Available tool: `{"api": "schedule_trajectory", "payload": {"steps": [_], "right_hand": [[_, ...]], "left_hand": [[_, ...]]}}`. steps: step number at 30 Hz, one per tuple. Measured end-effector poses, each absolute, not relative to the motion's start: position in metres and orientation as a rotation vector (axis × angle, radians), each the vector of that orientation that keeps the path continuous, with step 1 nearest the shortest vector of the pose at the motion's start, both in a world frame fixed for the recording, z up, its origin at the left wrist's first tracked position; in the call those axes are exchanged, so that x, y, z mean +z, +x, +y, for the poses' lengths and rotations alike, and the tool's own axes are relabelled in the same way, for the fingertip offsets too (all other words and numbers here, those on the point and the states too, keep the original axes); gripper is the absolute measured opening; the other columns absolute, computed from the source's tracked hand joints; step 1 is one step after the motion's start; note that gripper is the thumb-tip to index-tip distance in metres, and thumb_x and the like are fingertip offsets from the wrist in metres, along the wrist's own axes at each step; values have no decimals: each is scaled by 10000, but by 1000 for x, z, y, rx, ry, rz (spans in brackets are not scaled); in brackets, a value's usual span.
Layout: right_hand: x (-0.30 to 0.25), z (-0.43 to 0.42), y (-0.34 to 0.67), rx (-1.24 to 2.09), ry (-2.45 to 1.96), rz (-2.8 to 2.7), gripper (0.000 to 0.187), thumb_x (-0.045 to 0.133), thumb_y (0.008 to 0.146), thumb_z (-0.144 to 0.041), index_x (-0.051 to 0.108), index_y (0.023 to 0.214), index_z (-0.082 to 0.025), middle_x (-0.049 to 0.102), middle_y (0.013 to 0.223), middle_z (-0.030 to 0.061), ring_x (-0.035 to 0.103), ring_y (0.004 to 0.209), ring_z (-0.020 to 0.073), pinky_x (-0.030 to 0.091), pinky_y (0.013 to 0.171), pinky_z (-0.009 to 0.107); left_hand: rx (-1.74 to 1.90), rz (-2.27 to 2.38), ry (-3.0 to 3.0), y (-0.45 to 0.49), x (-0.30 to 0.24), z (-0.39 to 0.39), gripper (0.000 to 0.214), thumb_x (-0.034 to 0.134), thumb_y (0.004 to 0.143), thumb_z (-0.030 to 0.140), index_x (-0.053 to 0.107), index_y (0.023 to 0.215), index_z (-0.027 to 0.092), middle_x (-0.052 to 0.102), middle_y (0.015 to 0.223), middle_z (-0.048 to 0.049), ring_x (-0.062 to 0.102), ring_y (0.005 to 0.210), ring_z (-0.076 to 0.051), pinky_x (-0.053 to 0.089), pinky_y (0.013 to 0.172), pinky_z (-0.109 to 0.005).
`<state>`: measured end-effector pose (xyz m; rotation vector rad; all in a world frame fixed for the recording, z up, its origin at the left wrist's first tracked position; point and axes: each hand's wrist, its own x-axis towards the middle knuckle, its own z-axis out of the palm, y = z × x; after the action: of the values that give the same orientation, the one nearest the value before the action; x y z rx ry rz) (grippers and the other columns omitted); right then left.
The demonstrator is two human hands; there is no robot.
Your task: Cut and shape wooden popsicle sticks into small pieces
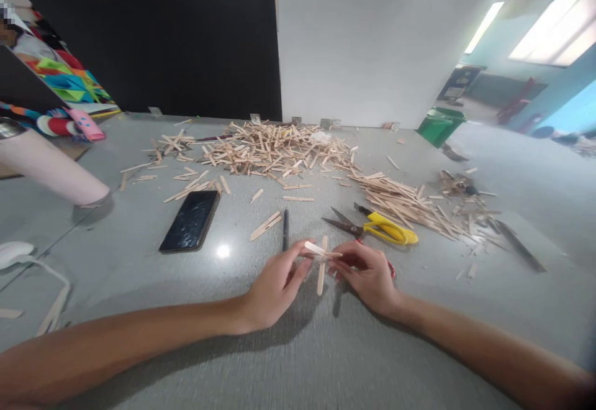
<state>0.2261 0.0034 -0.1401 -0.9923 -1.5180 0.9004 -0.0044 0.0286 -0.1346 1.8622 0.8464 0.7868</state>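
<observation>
Between my two hands is a small crossed piece made of wooden craft sticks [321, 279], raised a little above the grey table. My left hand [278, 286] pinches it from the left with thumb and fingers. From the other side, my right hand [370, 276] has its fingertips closed on a stick end. A red handle [392, 269] shows partly from behind the right hand; the rest of that tool is hidden. Beyond the right hand lie yellow-handled scissors [388, 228] with their blades apart. A dark pen [285, 230] lies just past the left hand.
A large heap of craft sticks [270, 149] lies at the back, with another pile [405, 202] to the right. A black phone [190, 220], a pale pink bottle [56, 171] and a white cable [63, 292] are leftward. A metal blade [520, 247] lies far right, near a green bin [440, 126].
</observation>
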Motion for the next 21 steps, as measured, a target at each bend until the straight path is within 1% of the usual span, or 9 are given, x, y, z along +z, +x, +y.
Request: {"api": "schedule_trajectory", "payload": {"steps": [2,3,6,9,11,13,15,19,21], "right_hand": [[-139,5,226,968,-1001,-1485,143,824,962,-323,760,968,-195,784,717,23,726,556,166,648,522,283],[-138,6,225,999,-1003,-1469,160,834,954,-337,768,971,-192,782,707,24,725,553,167,648,515,285],[-139,8,225,1065,-1007,-1420,204,854,933,-374,779,959,-186,773,696,28,730,566,175,642,500,284],[-139,7,224,1101,-1007,-1391,205,858,930,-381,784,950,-190,760,697,23,715,570,163,628,506,275],[-139,7,224,1120,-1003,-1388,209,861,924,-390,789,911,-193,760,732,27,691,557,145,604,499,265],[-137,7,224,1141,-1000,-1387,229,873,907,-400,786,860,-194,763,783,35,671,549,130,578,488,258],[-135,7,224,1168,-1001,-1388,239,884,895,-395,780,820,-193,752,783,31,649,534,117,551,473,248],[-133,9,222,1239,-1006,-1391,249,893,890,-398,783,805,-191,720,723,17,636,539,122,554,475,248],[-133,9,221,1269,-1006,-1384,267,906,873,-422,785,810,-192,719,730,20,660,576,139,576,492,258]], "left_hand": [[803,864,1858,-4,-134,29,270,525,1130,393,690,1248,214,695,941,-32,579,689,-147,437,637,-264],[816,877,1845,-3,-135,29,249,553,1118,393,694,1209,209,687,946,-36,572,710,-151,438,651,-267],[849,912,1746,-4,-141,28,304,558,1117,424,575,1327,206,663,954,-33,569,716,-150,453,650,-266],[768,821,1618,-3,-144,28,431,523,1125,488,420,1452,227,684,951,-22,600,624,-129,484,579,-253],[670,713,1542,-2,-143,29,518,571,1100,517,371,1488,239,708,909,-9,628,557,-127,495,522,-244],[606,634,1480,0,-141,31,520,637,1067,519,413,1440,234,729,900,-18,669,562,-141,481,476,-225],[584,595,1430,1,-140,33,426,666,1055,499,487,1319,218,728,877,-21,685,590,-144,467,464,-207],[582,557,1354,1,-139,37,325,665,1068,444,540,1237,195,693,813,4,660,603,-124,535,560,-237],[573,533,1331,1,-140,39,307,673,1066,432,564,1209,184,688,802,4,639,593,-116,523,563,-238]]}}
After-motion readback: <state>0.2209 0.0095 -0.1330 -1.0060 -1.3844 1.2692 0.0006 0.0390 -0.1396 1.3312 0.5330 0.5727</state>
